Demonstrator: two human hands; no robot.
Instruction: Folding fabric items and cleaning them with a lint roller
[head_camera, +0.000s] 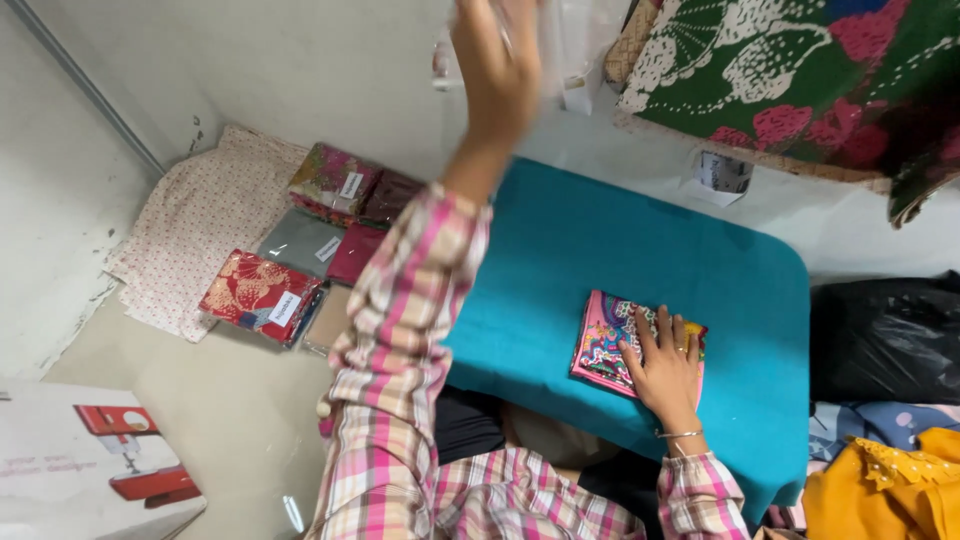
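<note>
One folded patterned cloth (625, 345) lies flat on the teal surface (600, 240) under the open-palmed right hand (665, 370), while the raised left hand (497, 60) grasps a clear plastic bag (575, 40); packed cloths (300, 250) are stacked far left.

Under the right hand (668, 372) lies a folded cloth (610, 340), soft and matt, with bright printed patterns. It sits on a teal table cover (620, 250) that looks like smooth, dull cloth. The left hand (497, 70) holds up clear, shiny plastic (575, 40), thin and see-through. Left of that arm lie folded cloths in glossy plastic bags (262, 295), on a matt dotted cloth (195, 220)
</note>
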